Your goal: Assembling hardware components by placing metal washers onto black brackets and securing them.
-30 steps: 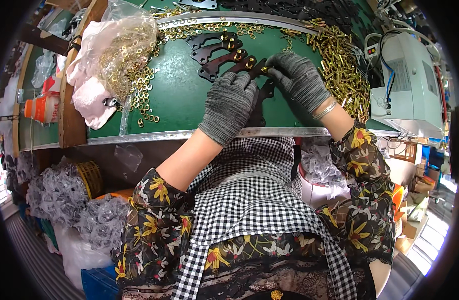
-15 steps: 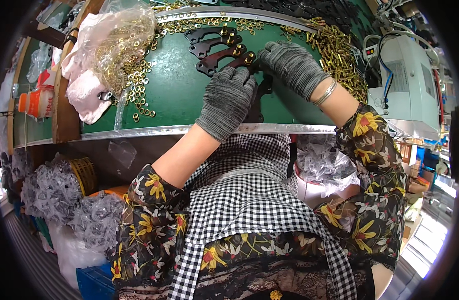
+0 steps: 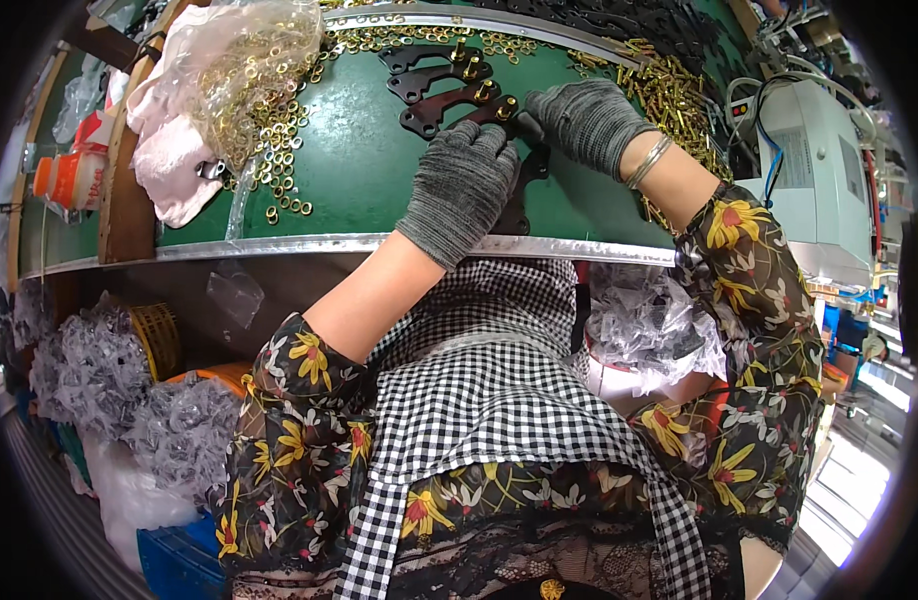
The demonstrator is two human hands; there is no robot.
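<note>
A dark flat bracket (image 3: pixel 449 105) is pressed to the green worktop (image 3: pixel 359 190) by the left hand (image 3: pixel 459 190), right hand (image 3: pixel 584 120) fingers pinching its 3 o'clock end; brass eyelets (image 3: pixel 279 185) at 9 o'clock could be scattered by a slip.

A green worktop (image 3: pixel 359 170) with a shiny metal edge (image 3: pixel 279 246) fills the top. A wooden strip (image 3: pixel 129 170) runs along its left side. A white machine (image 3: pixel 829 190) with wires stands on the right. Under the worktop sit a yellow basket (image 3: pixel 159 335), silver heaps (image 3: pixel 89 370) and a blue crate (image 3: pixel 179 565). Bright light comes from the lower right.
</note>
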